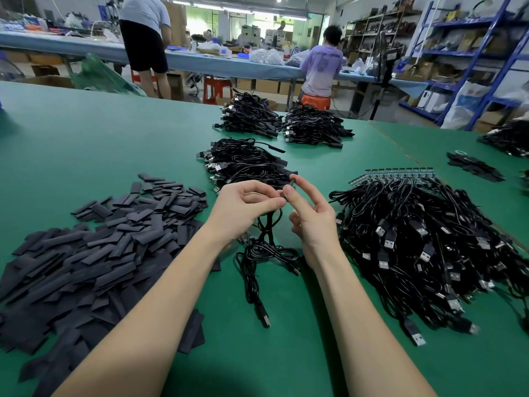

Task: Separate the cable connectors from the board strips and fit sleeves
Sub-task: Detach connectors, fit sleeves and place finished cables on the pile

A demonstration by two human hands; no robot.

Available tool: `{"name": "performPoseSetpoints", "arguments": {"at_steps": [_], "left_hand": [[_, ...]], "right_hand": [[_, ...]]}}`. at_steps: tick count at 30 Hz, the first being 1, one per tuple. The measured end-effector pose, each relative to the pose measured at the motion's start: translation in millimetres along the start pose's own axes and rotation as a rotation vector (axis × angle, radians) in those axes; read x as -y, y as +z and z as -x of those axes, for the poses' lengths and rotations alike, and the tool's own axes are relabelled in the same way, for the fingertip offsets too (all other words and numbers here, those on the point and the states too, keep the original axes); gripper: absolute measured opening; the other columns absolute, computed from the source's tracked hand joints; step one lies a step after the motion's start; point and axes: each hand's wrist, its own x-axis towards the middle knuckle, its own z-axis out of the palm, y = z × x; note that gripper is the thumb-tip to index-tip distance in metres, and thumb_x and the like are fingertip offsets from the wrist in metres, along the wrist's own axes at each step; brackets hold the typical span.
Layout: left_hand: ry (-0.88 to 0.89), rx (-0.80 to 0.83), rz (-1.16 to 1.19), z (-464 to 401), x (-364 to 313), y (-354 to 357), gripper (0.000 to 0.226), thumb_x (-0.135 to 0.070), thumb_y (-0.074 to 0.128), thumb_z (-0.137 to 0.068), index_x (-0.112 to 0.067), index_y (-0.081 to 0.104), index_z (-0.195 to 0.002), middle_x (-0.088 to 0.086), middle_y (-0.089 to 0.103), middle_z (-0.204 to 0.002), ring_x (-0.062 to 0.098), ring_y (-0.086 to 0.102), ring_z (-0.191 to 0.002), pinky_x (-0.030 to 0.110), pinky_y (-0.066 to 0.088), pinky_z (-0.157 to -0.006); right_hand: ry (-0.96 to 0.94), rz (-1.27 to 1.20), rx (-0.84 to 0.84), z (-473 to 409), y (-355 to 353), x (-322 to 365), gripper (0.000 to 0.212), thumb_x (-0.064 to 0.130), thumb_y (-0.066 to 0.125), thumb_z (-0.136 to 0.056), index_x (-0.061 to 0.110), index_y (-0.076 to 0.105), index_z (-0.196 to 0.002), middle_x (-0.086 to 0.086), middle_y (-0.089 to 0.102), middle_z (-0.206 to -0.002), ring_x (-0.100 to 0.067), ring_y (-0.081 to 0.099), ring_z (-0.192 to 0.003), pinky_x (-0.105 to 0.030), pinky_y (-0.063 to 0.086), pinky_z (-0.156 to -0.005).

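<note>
Both our forearms enter from 6 o'clock and meet at frame centre above the green table (pixel 86 133). Our left hand (pixel 243 206) is turned palm-up with fingers curled, pinching the upper end of a black cable (pixel 257 253) between thumb and fingertips. Our right hand (pixel 307 213) pinches a small dark sleeve (pixel 289 185) between thumb and index finger at that same cable end; its remaining fingers are loosely curled. The cable hangs down from the hands in loops onto the table, its USB plug (pixel 264 319) lying toward 6 o'clock. At 9 o'clock we find a loose heap of flat black sleeves (pixel 94 247). At 3 o'clock lies a pile of cables with USB plugs (pixel 423 247), still joined at the far edge to board strips (pixel 400 171). Toward 12 o'clock sit three stacks of finished cables (pixel 246 164). We read faint lettering on the back of a purple shirt (pixel 323 67) at 12 o'clock, too blurred to make out; no other legible writing.
</note>
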Motion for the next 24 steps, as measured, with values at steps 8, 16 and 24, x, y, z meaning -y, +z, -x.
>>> {"name": "performPoseSetpoints", "arguments": {"at_steps": [8,16,24], "left_hand": [[0.018,-0.018,-0.118,0.3,-0.7,-0.6,0.011,-0.013,0.085,-0.079,-0.013,0.075,-0.085,-0.003,0.078,-0.078,0.001,0.074,-0.082,0.004,0.047,-0.073],[-0.104,0.068,-0.259,-1.5,0.1,1.2,0.040,-0.025,0.084,-0.082,-0.024,0.060,-0.114,-0.004,0.069,-0.109,0.006,0.073,-0.087,0.012,0.052,-0.068],[0.132,-0.133,-0.168,-4.7,-1.4,8.2,0.026,-0.006,0.079,-0.084,-0.014,0.060,-0.100,0.009,0.070,-0.098,0.012,0.067,-0.087,0.020,0.055,-0.082]], "right_hand": [[-0.001,0.033,-0.032,1.9,-0.8,0.7,0.025,0.024,0.079,-0.089,0.035,0.073,-0.111,0.008,0.073,-0.070,-0.009,0.030,-0.051,-0.016,0.029,-0.044],[-0.123,0.011,-0.141,-5.6,-1.8,9.2,0.025,0.022,0.080,-0.088,0.030,0.071,-0.110,0.002,0.079,-0.083,0.002,0.046,-0.046,-0.010,0.037,-0.052],[-0.056,0.084,-0.120,-8.9,-10.4,15.3,0.024,0.042,0.071,-0.095,0.033,0.061,-0.116,0.011,0.079,-0.099,-0.006,0.056,-0.057,-0.017,0.043,-0.054]]}}
